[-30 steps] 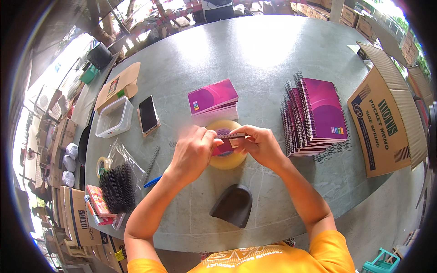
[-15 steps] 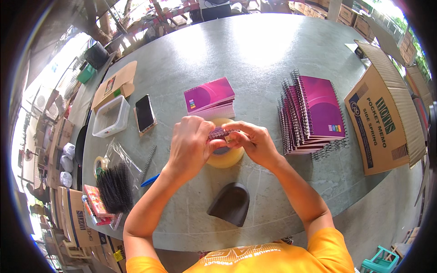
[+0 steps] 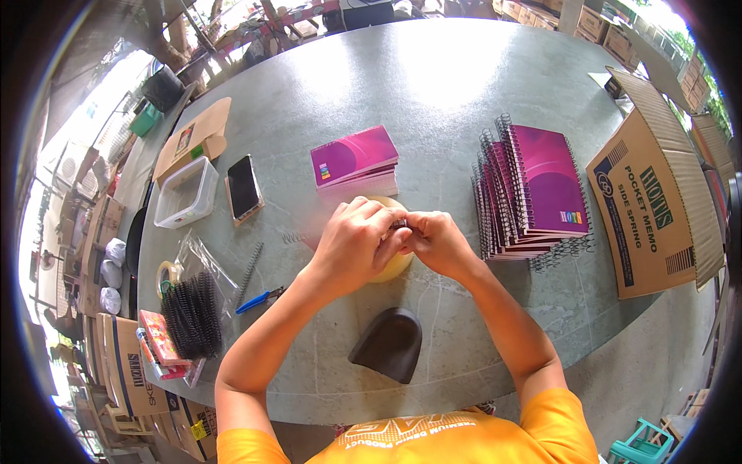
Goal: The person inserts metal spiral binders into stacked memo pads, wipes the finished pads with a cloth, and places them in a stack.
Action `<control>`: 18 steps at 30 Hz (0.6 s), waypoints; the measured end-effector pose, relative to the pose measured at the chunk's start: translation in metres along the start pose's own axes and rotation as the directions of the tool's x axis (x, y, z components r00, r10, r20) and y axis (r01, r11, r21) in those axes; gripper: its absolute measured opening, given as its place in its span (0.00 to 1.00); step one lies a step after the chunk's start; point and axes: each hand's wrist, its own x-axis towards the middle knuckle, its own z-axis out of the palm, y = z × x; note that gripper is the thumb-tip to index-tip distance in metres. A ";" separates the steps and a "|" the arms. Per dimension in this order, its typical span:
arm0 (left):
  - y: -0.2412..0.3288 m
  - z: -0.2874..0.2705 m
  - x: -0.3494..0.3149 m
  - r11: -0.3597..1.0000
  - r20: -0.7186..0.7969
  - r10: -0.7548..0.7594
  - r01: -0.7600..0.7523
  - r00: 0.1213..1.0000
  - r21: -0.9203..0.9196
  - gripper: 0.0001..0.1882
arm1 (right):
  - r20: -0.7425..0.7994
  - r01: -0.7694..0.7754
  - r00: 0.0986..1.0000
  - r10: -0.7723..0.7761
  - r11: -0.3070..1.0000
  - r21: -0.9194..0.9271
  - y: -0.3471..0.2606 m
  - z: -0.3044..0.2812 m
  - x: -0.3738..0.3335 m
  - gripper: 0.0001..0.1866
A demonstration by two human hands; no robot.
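Close together over a yellowish tape roll (image 3: 397, 268), my left hand (image 3: 349, 241) and my right hand (image 3: 437, 243) pinch a small purple spiral notebook at its bound edge. The fingers hide most of the notebook; beside my left hand a loose end of wire coil (image 3: 294, 238) sticks out. Just beyond my hands lies a stack of purple memo pads (image 3: 355, 158), with no coils visible. To the right stands a pile of coil-bound purple notebooks (image 3: 547, 182). A dark arch-shaped block (image 3: 388, 345) sits nearer to me.
On the left are black spiral coils (image 3: 193, 315), a single coil (image 3: 250, 271), blue-handled pliers (image 3: 255, 301), a phone (image 3: 243, 188), a clear plastic tub (image 3: 187, 195) and an opened brown carton (image 3: 195, 143). An open cardboard box (image 3: 641, 209) stands at the right edge of the table.
My hands have turned and drawn closer, and the bound edge that showed between them is now mostly covered. The coil end and the pliers' head have come into sight beside my left arm.
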 end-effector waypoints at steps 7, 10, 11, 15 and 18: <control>-0.005 0.004 -0.002 0.996 -0.035 0.029 -0.032 0.999 -0.084 0.11 | -0.040 0.065 0.997 -0.069 0.993 -0.102 -0.007 0.003 -0.003 0.13; -0.001 0.007 0.000 0.996 -0.066 0.047 -0.052 0.997 -0.070 0.10 | -0.060 0.090 0.994 -0.096 0.991 -0.100 -0.006 0.003 -0.003 0.10; 0.001 0.010 0.003 0.995 -0.078 0.068 -0.073 0.995 -0.066 0.09 | -0.059 0.103 0.992 -0.108 0.991 -0.088 -0.002 0.002 -0.003 0.11; -0.002 0.004 -0.001 0.998 -0.091 0.013 -0.019 0.996 -0.058 0.10 | -0.022 0.064 0.998 -0.064 0.998 0.001 -0.004 0.014 -0.004 0.09; 0.001 -0.001 -0.010 0.999 -0.086 -0.050 0.050 0.995 -0.003 0.14 | -0.015 0.132 0.991 -0.133 0.989 -0.072 -0.012 0.018 -0.007 0.10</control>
